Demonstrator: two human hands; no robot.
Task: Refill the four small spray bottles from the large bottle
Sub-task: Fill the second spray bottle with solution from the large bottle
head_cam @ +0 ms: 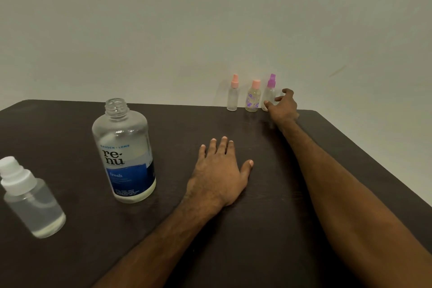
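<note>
Table [233, 229] dark (matte) | wall [210, 18] pale | large bottle [125, 149] uncapped

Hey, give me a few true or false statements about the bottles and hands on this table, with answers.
1. The large bottle has its cap on. False: its neck is open.
2. The left hand lies flat on the table, holding nothing. True.
3. The right hand reaches toward the purple-capped spray bottle. True.
4. Three small bottles by the wall lie on their sides. False: they stand upright.
5. A white-capped bottle is near the left edge of the view. True.
</note>
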